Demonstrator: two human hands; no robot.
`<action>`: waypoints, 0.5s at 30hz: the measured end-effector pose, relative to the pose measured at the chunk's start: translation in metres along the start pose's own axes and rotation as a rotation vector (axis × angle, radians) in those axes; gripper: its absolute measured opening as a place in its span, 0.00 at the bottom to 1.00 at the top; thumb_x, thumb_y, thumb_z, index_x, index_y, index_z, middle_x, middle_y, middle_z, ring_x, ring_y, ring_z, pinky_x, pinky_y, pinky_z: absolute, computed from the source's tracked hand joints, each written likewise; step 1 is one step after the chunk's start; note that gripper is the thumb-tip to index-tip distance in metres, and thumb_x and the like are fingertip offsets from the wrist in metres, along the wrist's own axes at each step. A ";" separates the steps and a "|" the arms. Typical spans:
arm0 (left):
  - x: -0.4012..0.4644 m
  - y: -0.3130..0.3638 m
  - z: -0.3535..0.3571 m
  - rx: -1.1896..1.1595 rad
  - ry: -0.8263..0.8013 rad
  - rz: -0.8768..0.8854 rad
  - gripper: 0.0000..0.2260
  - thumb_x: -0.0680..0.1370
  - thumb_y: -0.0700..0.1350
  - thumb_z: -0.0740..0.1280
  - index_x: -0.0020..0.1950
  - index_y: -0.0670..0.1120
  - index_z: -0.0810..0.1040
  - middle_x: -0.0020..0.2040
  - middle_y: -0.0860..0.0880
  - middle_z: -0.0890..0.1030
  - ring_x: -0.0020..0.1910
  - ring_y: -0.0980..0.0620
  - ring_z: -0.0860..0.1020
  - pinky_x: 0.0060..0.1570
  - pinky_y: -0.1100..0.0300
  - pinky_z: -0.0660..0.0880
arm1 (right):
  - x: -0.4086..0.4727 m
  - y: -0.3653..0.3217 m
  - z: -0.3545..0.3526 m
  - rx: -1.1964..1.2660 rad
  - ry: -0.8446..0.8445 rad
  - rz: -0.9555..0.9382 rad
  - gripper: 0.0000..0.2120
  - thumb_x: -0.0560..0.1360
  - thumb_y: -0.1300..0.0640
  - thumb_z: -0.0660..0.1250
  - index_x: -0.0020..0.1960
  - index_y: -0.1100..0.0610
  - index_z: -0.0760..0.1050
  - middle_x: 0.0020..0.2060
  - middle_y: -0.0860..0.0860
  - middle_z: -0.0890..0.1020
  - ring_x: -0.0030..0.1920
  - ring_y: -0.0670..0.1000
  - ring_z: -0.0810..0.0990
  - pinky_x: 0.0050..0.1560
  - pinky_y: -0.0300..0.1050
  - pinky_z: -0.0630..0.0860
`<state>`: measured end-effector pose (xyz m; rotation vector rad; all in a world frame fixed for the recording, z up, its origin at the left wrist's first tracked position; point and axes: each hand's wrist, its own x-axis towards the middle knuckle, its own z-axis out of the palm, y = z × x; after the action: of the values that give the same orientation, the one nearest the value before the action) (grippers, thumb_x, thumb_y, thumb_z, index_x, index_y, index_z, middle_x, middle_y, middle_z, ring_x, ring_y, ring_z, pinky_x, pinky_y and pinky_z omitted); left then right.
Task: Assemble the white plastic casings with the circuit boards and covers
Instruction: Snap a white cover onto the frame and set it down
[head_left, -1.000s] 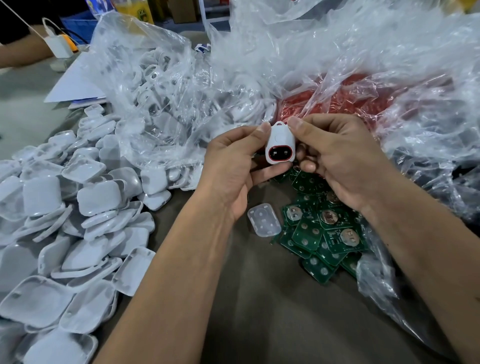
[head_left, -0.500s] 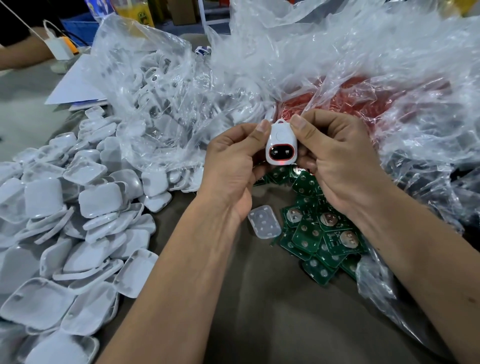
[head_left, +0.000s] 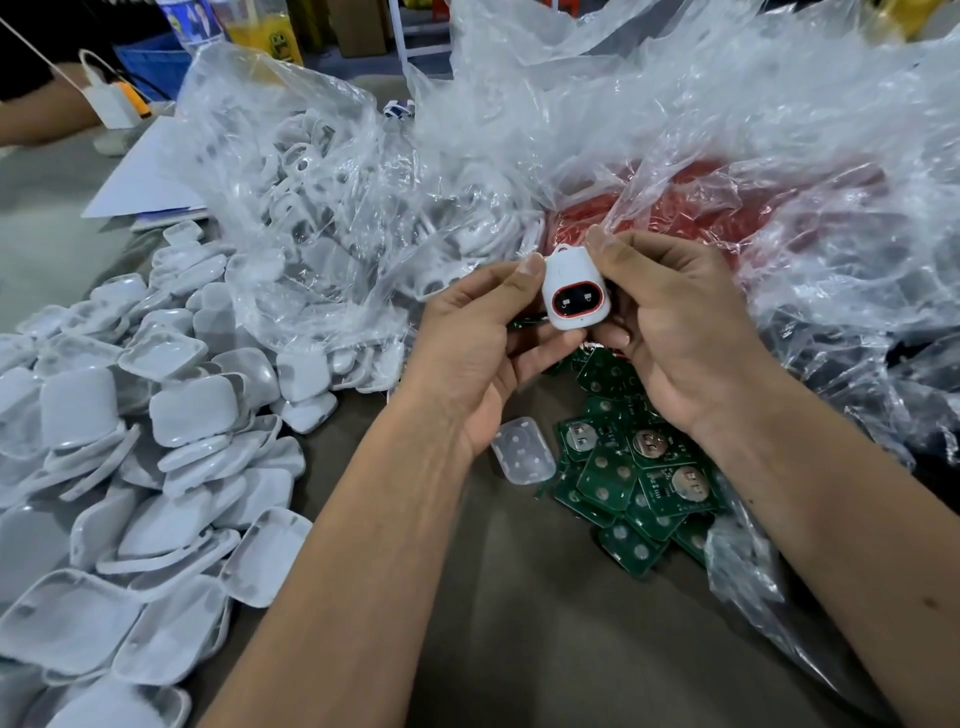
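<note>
A small white plastic casing (head_left: 571, 291) with a red-rimmed dark window and a loop on top is held upright between both hands. My left hand (head_left: 478, 343) pinches its left side with thumb and fingers. My right hand (head_left: 670, 322) grips its right side, thumb on the upper edge. Below the hands lies a heap of green circuit boards (head_left: 628, 467). A single translucent cover (head_left: 523, 449) lies flat on the table beside them. A large heap of white covers (head_left: 156, 441) fills the left.
Crumpled clear plastic bags (head_left: 675, 130) spread across the back, one holding white casings (head_left: 311, 171), one holding red parts (head_left: 675, 208). Another person's arm (head_left: 47, 111) and a white charger (head_left: 111, 101) sit at the far left. The brown table (head_left: 519, 623) shows in front.
Both hands have lifted the casing slightly and shifted it a little to the right; the grip on it looks the same.
</note>
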<state>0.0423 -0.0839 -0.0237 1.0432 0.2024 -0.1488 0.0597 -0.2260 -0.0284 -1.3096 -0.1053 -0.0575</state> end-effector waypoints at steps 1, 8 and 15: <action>0.000 -0.001 0.000 0.009 0.008 0.009 0.04 0.80 0.41 0.70 0.45 0.42 0.82 0.40 0.43 0.85 0.32 0.49 0.82 0.31 0.59 0.82 | 0.000 0.001 0.001 -0.019 0.005 0.001 0.15 0.83 0.57 0.68 0.38 0.57 0.81 0.30 0.51 0.79 0.27 0.47 0.73 0.22 0.37 0.66; 0.000 -0.008 0.005 -0.016 0.020 0.016 0.07 0.80 0.40 0.71 0.42 0.43 0.84 0.39 0.46 0.84 0.32 0.54 0.79 0.31 0.62 0.79 | -0.005 0.004 0.009 -0.263 0.029 -0.118 0.21 0.86 0.49 0.60 0.35 0.47 0.78 0.28 0.46 0.77 0.27 0.44 0.73 0.25 0.35 0.67; -0.003 -0.011 0.010 -0.182 0.019 -0.110 0.05 0.78 0.40 0.71 0.42 0.42 0.82 0.36 0.46 0.83 0.29 0.55 0.77 0.25 0.67 0.75 | -0.004 0.008 0.011 -0.353 0.091 -0.222 0.21 0.87 0.52 0.57 0.38 0.58 0.73 0.27 0.45 0.73 0.29 0.46 0.70 0.27 0.37 0.65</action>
<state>0.0382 -0.0983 -0.0277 0.8530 0.2857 -0.2159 0.0560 -0.2138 -0.0334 -1.6402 -0.1687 -0.3371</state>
